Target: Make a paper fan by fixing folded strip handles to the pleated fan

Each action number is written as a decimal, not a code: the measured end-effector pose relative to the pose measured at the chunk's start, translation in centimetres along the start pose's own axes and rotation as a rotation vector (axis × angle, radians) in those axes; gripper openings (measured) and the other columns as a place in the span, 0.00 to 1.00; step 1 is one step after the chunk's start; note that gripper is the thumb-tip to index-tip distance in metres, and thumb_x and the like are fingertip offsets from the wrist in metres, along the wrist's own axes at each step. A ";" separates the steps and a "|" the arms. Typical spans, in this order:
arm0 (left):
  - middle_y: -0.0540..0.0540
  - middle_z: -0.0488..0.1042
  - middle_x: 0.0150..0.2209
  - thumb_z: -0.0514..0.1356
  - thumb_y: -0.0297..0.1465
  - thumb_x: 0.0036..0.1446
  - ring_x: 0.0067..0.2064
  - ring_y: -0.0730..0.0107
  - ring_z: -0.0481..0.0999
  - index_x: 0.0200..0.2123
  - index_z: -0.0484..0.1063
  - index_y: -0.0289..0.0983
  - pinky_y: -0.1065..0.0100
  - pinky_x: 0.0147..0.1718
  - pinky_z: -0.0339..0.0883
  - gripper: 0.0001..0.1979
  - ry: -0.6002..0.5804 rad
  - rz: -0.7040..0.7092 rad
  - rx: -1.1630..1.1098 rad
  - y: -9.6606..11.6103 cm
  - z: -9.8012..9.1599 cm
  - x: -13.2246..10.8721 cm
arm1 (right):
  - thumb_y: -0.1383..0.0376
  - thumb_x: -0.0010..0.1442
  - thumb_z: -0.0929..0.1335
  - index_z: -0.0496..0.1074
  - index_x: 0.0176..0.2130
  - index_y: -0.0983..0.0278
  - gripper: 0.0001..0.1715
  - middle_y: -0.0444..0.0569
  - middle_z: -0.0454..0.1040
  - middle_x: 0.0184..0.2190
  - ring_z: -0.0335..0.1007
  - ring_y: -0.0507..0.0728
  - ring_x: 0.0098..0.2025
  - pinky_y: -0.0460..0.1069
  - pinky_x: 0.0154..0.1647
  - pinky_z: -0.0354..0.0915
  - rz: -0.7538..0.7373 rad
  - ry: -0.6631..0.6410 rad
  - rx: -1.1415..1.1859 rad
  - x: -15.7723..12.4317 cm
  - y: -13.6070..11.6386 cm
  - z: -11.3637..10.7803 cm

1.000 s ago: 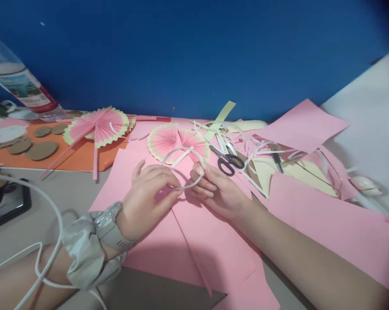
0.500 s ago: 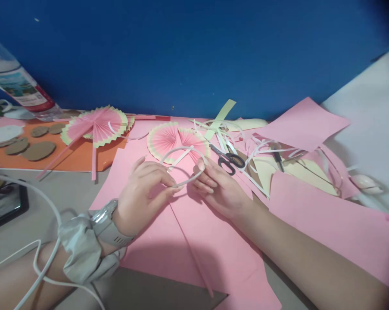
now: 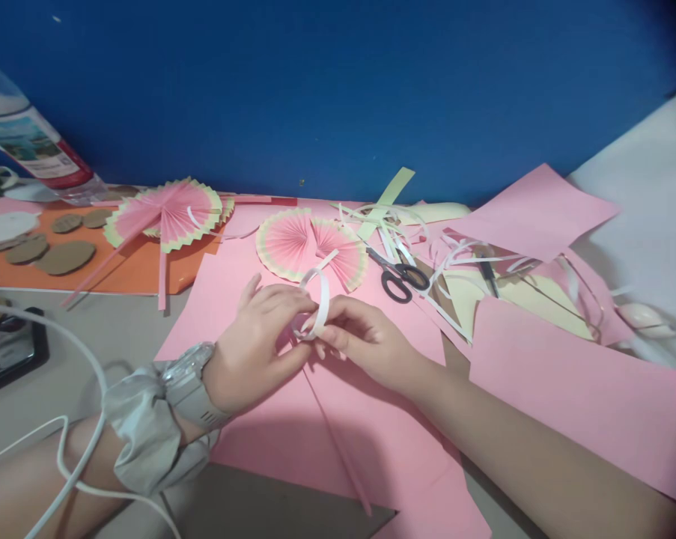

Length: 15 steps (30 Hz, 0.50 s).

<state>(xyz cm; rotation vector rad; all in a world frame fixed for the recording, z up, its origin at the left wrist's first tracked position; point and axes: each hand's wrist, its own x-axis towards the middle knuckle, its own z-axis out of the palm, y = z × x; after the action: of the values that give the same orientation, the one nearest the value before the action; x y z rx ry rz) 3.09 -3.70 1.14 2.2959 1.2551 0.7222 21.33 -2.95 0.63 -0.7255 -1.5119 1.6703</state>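
Note:
A narrow white paper strip [image 3: 323,299] is bent into a small loop between my hands. My left hand [image 3: 264,333], with a grey watch and a scrunchie at the wrist, pinches the loop's left side. My right hand [image 3: 365,340] grips its lower right part between thumb and fingers. Just beyond the loop lies a pleated pink paper fan with a pale green edge [image 3: 284,243], opened into two lobes. A thin pink rolled stick [image 3: 340,445] runs from beneath my hands toward the near edge of the pink paper [image 3: 394,442].
Black-handled scissors [image 3: 397,277] lie right of the fan, beside tangled white strips [image 3: 391,239]. At the left are another pleated fan [image 3: 166,213], cardboard discs [image 3: 65,257], a tilted bottle [image 3: 34,146] and a phone [image 3: 12,352]. White cables cross my left forearm.
My right hand has moved left and slightly down, closer to my left hand. The strip's loop has become smaller and narrower, and it now stands more upright.

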 end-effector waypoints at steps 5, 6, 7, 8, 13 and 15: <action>0.44 0.76 0.45 0.53 0.23 0.52 0.49 0.62 0.73 0.47 0.68 0.39 0.49 0.62 0.42 0.18 -0.031 0.016 -0.014 -0.5 0.0 0.0 | 0.65 0.63 0.66 0.73 0.39 0.63 0.06 0.47 0.73 0.37 0.70 0.53 0.39 0.49 0.41 0.67 -0.025 0.001 -0.164 -0.3 -0.3 0.2; 0.45 0.76 0.44 0.52 0.21 0.52 0.48 0.62 0.73 0.47 0.68 0.39 0.49 0.62 0.42 0.19 -0.034 0.024 -0.012 -0.5 0.0 0.0 | 0.64 0.63 0.66 0.73 0.39 0.63 0.07 0.48 0.73 0.39 0.70 0.53 0.40 0.49 0.41 0.67 -0.026 -0.011 -0.164 -0.3 -0.3 0.2; 0.46 0.76 0.43 0.52 0.20 0.51 0.48 0.63 0.73 0.46 0.68 0.40 0.48 0.62 0.42 0.20 -0.036 0.030 -0.010 -0.6 0.0 0.0 | 0.63 0.63 0.65 0.73 0.40 0.63 0.08 0.48 0.73 0.39 0.70 0.54 0.41 0.49 0.41 0.67 -0.024 -0.017 -0.164 -0.3 -0.4 0.2; 0.47 0.77 0.42 0.51 0.20 0.51 0.47 0.63 0.73 0.46 0.68 0.40 0.48 0.62 0.42 0.20 -0.038 0.033 -0.008 -0.6 0.0 0.0 | 0.62 0.63 0.65 0.73 0.40 0.62 0.08 0.47 0.73 0.38 0.70 0.54 0.40 0.49 0.40 0.66 -0.020 -0.017 -0.172 -0.3 -0.4 0.2; 0.47 0.76 0.41 0.54 0.24 0.53 0.45 0.63 0.74 0.42 0.68 0.39 0.48 0.62 0.42 0.12 -0.015 0.039 -0.026 -0.1 -0.1 0.0 | 0.61 0.65 0.64 0.72 0.37 0.63 0.10 0.43 0.68 0.27 0.65 0.50 0.29 0.46 0.31 0.61 -0.027 0.069 -0.287 -0.4 -0.3 0.1; 0.48 0.76 0.37 0.54 0.27 0.55 0.42 0.65 0.74 0.39 0.67 0.39 0.50 0.62 0.45 0.08 -0.014 0.060 -0.069 0.1 -0.3 0.0 | 0.61 0.63 0.66 0.69 0.34 0.63 0.08 0.42 0.66 0.26 0.62 0.49 0.27 0.46 0.29 0.60 -0.027 0.120 -0.292 -0.4 -0.1 0.0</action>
<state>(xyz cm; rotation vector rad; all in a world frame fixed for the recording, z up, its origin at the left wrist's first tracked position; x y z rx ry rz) 3.00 -3.70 1.41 2.2872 1.1413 0.7566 21.60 -3.31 0.65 -0.9370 -1.6893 1.3752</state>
